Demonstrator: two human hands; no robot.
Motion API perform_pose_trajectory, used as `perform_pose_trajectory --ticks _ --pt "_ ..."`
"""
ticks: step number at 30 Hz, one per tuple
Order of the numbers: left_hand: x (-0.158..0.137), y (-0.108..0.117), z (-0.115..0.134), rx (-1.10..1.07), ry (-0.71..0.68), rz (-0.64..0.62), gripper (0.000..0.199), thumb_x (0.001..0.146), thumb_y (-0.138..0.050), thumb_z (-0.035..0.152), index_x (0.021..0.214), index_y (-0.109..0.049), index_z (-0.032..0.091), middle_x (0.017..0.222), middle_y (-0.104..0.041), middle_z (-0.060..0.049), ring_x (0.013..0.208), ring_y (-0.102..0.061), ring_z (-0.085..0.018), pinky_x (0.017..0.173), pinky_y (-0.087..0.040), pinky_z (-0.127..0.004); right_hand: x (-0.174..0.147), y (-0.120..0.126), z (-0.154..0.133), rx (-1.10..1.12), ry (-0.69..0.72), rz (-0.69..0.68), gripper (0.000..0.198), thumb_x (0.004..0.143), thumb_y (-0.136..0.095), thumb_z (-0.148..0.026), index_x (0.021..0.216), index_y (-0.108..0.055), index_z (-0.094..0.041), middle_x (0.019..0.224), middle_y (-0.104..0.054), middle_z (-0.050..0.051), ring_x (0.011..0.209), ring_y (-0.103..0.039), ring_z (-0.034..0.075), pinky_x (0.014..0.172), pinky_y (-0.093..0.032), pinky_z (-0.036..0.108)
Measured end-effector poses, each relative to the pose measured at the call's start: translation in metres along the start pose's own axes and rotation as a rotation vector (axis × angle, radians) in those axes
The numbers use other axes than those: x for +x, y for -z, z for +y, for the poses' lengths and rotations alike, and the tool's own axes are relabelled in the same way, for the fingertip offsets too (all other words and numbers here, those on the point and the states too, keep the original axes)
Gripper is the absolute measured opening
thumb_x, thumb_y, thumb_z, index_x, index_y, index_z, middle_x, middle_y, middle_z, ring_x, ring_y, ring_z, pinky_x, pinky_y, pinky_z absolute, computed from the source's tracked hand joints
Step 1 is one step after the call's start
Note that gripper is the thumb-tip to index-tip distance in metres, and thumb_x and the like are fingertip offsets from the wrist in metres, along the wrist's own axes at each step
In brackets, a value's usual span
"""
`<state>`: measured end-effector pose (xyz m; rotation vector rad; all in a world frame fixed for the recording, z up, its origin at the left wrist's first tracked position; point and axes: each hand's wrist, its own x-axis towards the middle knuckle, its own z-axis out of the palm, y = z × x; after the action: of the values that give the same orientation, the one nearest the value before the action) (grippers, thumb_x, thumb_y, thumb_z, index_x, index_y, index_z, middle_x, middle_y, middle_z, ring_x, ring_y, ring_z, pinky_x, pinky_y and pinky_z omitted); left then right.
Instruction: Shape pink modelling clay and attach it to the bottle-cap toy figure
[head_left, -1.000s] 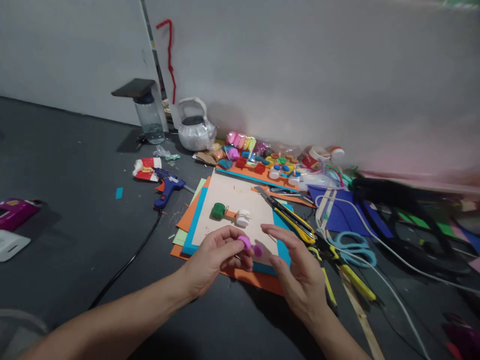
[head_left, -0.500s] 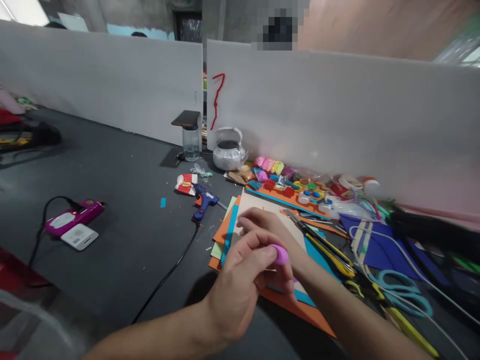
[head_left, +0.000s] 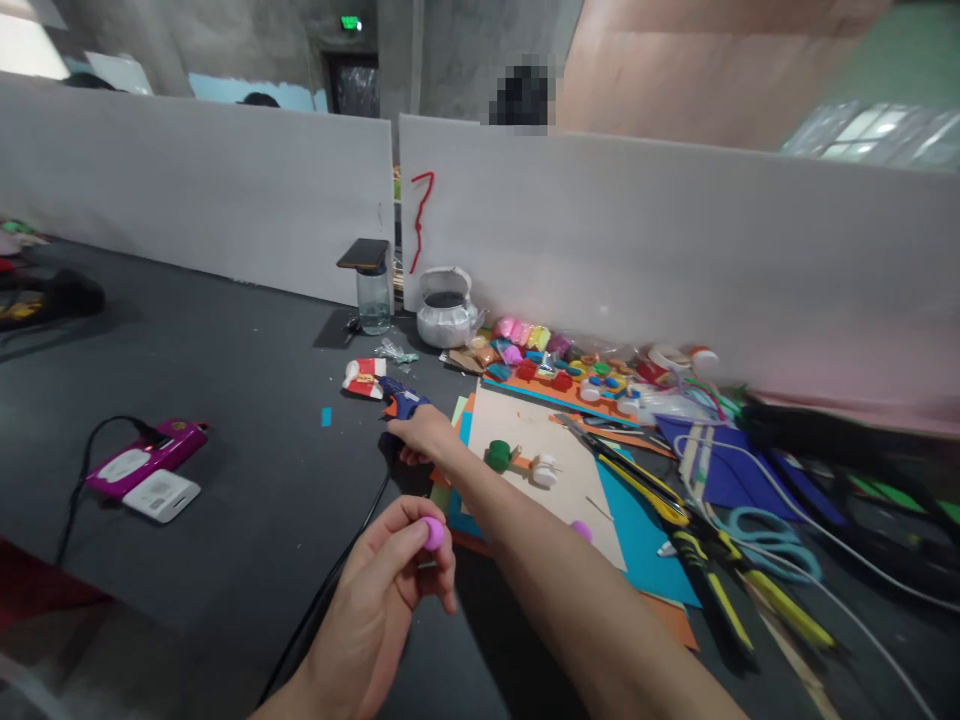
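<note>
A small purple lump of clay is pinched between the thumb and fingers of my left hand, low over the dark table. My right hand reaches across to the blue glue gun, its fingers closed round the handle, which they mostly hide. The gun's nozzle end points at a red and white packet. Under my right forearm lies a stack of coloured paper with a cream sheet on top. On that sheet sit a green piece, a white piece and another purple piece.
Behind the paper stand a silver kettle and a water jar with a phone on its lid. Yellow cutters and blue-handled scissors lie at right. A purple power bank is at left. White panels close the back.
My right hand has moved left from over the paper to the glue gun and closed on its handle. My left hand, still pinching the clay, has shifted left and down.
</note>
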<state>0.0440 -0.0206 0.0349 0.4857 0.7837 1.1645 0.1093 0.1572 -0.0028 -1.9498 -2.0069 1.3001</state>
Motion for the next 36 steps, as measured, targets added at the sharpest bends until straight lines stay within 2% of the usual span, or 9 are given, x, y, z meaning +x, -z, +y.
perform_pose_trajectory --ticks 9,15,19,23,25,27,31,33,36 --pt "-0.007 0.001 0.0 0.088 -0.028 -0.017 0.014 0.081 -0.072 0.03 0.081 -0.066 0.017 0.069 -0.057 0.0 0.062 -0.053 -0.012 0.052 -0.049 -0.023 -0.005 0.006 -0.011 0.038 0.025 0.263 0.035 0.095 -0.061 -0.036 0.124 -0.059 -0.017 0.125 -0.062 0.009 0.106 -0.064 0.022 0.089 -0.056 0.044" --pt "-0.014 0.007 0.008 0.071 -0.027 0.074 0.021 0.072 -0.078 0.029 0.087 -0.069 0.017 0.072 -0.063 -0.002 0.06 -0.057 -0.014 0.048 -0.051 -0.023 -0.029 0.02 -0.003 0.131 0.108 0.45 0.034 0.095 -0.061 -0.038 0.121 -0.06 -0.016 0.121 -0.064 0.008 0.103 -0.065 0.021 0.087 -0.056 0.043" --pt "-0.011 0.006 0.014 0.026 -0.001 0.068 0.018 0.072 -0.073 0.027 0.085 -0.069 0.016 0.073 -0.062 -0.002 0.058 -0.056 -0.014 0.042 -0.047 -0.022 -0.053 0.027 0.014 0.291 0.199 0.544 0.028 0.095 -0.059 -0.04 0.106 -0.062 -0.015 0.094 -0.067 0.003 0.075 -0.065 0.013 0.068 -0.055 0.03" --pt "0.002 0.008 0.021 0.036 0.099 0.027 0.014 0.075 -0.07 0.028 0.076 -0.062 0.016 0.067 -0.053 0.002 0.049 -0.042 -0.007 0.037 -0.028 -0.015 -0.085 0.033 0.042 0.484 0.262 0.635 0.025 0.088 -0.055 -0.041 0.094 -0.057 -0.017 0.071 -0.058 -0.004 0.051 -0.053 0.008 0.046 -0.042 0.02" --pt "0.015 0.012 0.026 0.175 0.055 0.009 0.019 0.08 -0.068 0.034 0.076 -0.059 0.017 0.062 -0.045 0.005 0.046 -0.033 -0.005 0.038 -0.02 -0.015 -0.106 0.037 0.056 0.569 0.295 0.655 0.024 0.088 -0.052 -0.042 0.092 -0.055 -0.018 0.067 -0.054 -0.005 0.046 -0.049 0.008 0.041 -0.038 0.02" --pt "0.032 0.017 0.033 0.446 -0.059 -0.002 0.023 0.084 -0.065 0.041 0.083 -0.06 0.019 0.059 -0.041 0.007 0.045 -0.03 -0.006 0.041 -0.017 -0.018 -0.13 0.04 0.069 0.636 0.314 0.686 0.027 0.086 -0.056 -0.046 0.086 -0.053 -0.02 0.063 -0.049 -0.007 0.043 -0.043 0.006 0.039 -0.034 0.019" --pt "0.075 0.021 0.043 1.268 -0.447 -0.053 0.022 0.088 -0.057 0.037 0.099 -0.063 0.019 0.068 -0.053 0.004 0.06 -0.047 -0.012 0.058 -0.035 -0.024 -0.174 0.042 0.097 0.722 0.303 0.711 0.034 0.082 -0.064 -0.052 0.079 -0.051 -0.021 0.055 -0.044 -0.01 0.039 -0.038 0.005 0.038 -0.033 0.019" --pt "0.098 0.018 0.041 1.382 -0.456 -0.124 0.021 0.084 -0.062 0.034 0.099 -0.066 0.02 0.068 -0.056 0.003 0.062 -0.05 -0.015 0.061 -0.034 -0.026 -0.188 0.042 0.115 0.788 0.282 0.73 0.032 0.08 -0.069 -0.049 0.08 -0.052 -0.022 0.054 -0.051 -0.008 0.043 -0.048 0.009 0.043 -0.041 0.021" --pt "0.127 0.008 0.027 1.504 -0.444 -0.212 0.034 0.077 -0.071 0.037 0.107 -0.069 0.02 0.065 -0.057 0.003 0.06 -0.05 -0.016 0.06 -0.031 -0.027 -0.2 0.042 0.146 0.813 0.216 0.738 0.032 0.08 -0.07 -0.049 0.084 -0.056 -0.02 0.05 -0.055 -0.005 0.043 -0.048 0.01 0.041 -0.038 0.021"
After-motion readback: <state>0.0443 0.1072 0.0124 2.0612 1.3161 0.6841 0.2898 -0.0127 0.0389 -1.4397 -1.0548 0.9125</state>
